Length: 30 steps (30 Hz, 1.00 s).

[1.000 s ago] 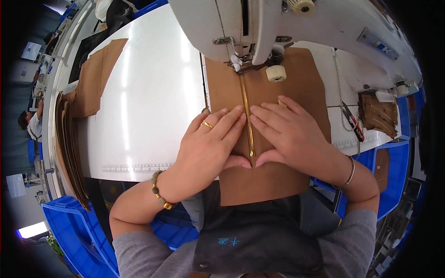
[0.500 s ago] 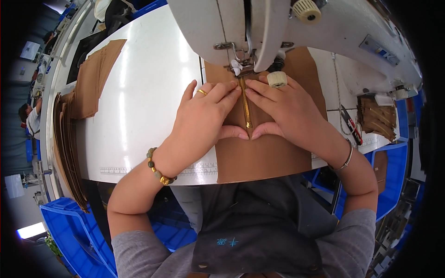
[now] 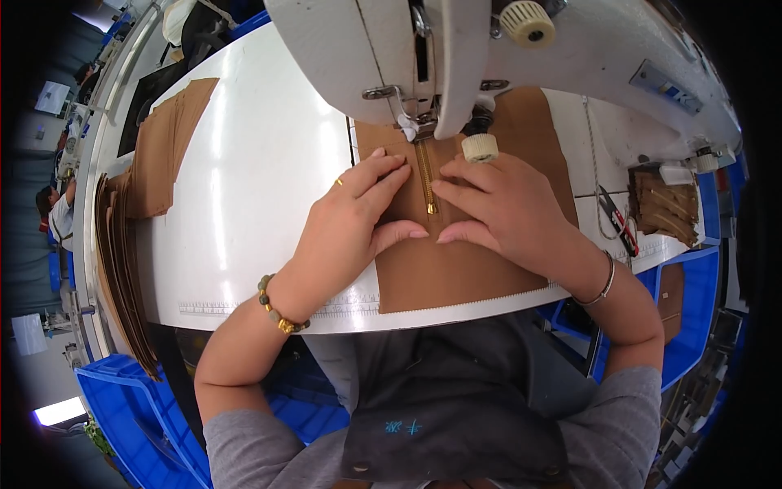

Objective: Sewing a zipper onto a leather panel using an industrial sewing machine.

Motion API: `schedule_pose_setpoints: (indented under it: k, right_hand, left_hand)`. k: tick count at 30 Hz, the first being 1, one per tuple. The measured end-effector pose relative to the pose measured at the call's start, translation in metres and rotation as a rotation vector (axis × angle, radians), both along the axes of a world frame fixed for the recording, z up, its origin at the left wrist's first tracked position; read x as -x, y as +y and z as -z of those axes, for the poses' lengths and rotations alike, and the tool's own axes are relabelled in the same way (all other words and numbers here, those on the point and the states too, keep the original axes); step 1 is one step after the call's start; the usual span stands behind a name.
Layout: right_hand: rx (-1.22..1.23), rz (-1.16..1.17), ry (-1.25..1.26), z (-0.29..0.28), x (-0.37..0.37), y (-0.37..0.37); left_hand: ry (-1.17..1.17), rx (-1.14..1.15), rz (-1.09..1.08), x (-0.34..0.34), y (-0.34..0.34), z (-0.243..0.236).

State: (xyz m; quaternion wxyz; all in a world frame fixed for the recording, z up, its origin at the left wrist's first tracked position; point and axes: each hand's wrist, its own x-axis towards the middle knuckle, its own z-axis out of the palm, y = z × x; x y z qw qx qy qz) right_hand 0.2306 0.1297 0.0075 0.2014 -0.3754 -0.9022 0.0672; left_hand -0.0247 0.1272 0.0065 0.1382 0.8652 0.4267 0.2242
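A brown fabric panel (image 3: 456, 277) lies on the white sewing table, its far part under the sewing machine head (image 3: 375, 57). Set in its middle is a gold metal zipper (image 3: 427, 175), with the slider at the near end. My left hand (image 3: 350, 204) rests flat on the panel left of the zipper, fingers stretched out and thumb pointing toward the slider. On the other side my right hand (image 3: 509, 200) lies the same way, fingers spread on the cloth. Just beyond the fingertips is the presser foot area (image 3: 414, 129), partly hidden by the machine.
Brown cut pieces (image 3: 167, 147) are stacked on the table's left, with more hanging over its edge (image 3: 122, 269). Red-and-black snips (image 3: 623, 224) and a bundle of zippered brown pieces (image 3: 664, 204) lie on the right. Blue bins (image 3: 138, 407) stand below. Another person (image 3: 59, 213) is far left.
The panel has slid slightly away from me, zipper slider included. My left fingers have shifted left, off the zipper's edge, and my right fingers have drawn back a little, so more zipper shows.
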Motion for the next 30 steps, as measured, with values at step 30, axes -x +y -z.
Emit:
schedule_pose_setpoints:
  k: [30]
  right_hand:
    - [-0.160,-0.070,0.028,-0.001,0.006,0.008]
  left_hand:
    - [0.095,-0.094,0.099,-0.004,0.005,-0.002]
